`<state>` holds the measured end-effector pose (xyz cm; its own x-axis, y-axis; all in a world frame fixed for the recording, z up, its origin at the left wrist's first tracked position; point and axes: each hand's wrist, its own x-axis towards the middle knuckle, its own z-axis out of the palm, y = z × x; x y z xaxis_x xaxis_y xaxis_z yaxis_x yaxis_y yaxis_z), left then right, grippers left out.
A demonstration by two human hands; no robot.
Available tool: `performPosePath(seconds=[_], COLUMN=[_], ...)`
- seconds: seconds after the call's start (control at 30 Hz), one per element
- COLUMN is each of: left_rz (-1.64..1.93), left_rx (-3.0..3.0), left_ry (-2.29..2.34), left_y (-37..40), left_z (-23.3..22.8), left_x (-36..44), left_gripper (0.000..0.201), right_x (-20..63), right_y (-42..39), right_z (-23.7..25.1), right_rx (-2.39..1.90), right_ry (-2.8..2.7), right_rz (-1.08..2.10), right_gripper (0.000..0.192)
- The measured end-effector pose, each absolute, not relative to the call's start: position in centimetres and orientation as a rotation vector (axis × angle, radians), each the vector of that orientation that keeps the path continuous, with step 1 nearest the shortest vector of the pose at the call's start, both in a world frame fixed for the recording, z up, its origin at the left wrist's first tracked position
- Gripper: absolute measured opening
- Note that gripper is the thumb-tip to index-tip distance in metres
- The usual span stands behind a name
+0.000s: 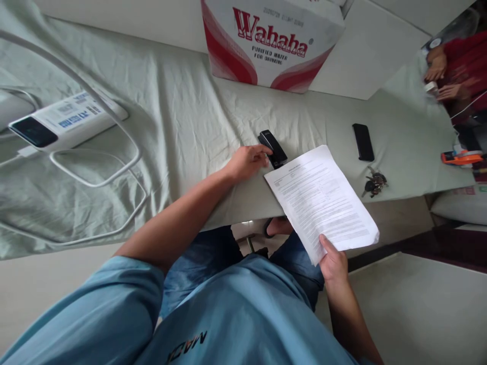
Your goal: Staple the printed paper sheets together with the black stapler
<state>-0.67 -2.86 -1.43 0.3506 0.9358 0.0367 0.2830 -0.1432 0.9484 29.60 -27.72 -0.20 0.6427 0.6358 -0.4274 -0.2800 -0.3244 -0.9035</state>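
A black stapler [273, 148] lies on the cloth-covered table. My left hand [249, 161] is beside it, with the index finger stretched out to its near side and the fingertip at its edge. The other fingers are loosely bent and not wrapped around it. My right hand [333, 261] grips a printed sheaf of paper [321, 197] by its lower edge, thumb on top and fingers hidden underneath. The paper slants over the table's front edge. Its upper left corner lies close to the stapler's lower end.
A Wahaba water carton [270, 45] stands at the back. To the right are a black phone [363, 142] and keys [375, 183]. A white power bank [68, 121] and a looped white cable [131, 152] lie left. Another person's hands [439, 76] show at far right, near an orange tool [462, 158].
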Motion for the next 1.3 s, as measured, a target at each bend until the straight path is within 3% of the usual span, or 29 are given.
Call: performPosePath(seconds=[0.2,0.37,0.7,0.87,1.03,1.3], left_rz=[1.227,1.053,0.771,0.776,0.869,0.853], left_rx=[2.133,2.285,2.299,2.315,2.329,2.333], left_ry=[1.121,0.952,1.041,1.109,1.085,1.195], left_y=[-2.0,-2.0,-3.3,-3.6,-4.2,-3.0], left_z=[-2.9,-2.9,-1.6,-1.5,-1.3,0.1], left_x=[-0.6,-0.5,0.0,0.3,0.7,2.6], left_gripper=[0.043,0.055,0.072,0.067,0.045,0.03], right_x=[29.5,29.4,28.3,28.2,28.5,28.1], right_y=[-26.8,-26.2,-25.6,-25.6,-26.3,-27.6], right_z=[-0.4,-0.2,0.2,0.1,-0.4,-0.9], right_rx=[-1.623,-1.606,-1.594,-1.587,-1.599,-1.583], right_ry=[-0.284,-0.244,-0.228,-0.199,-0.184,-0.195], right_rz=[0.919,0.896,0.889,0.958,0.939,0.921], right_gripper=[0.079,0.077,0.078,0.074,0.065,0.058])
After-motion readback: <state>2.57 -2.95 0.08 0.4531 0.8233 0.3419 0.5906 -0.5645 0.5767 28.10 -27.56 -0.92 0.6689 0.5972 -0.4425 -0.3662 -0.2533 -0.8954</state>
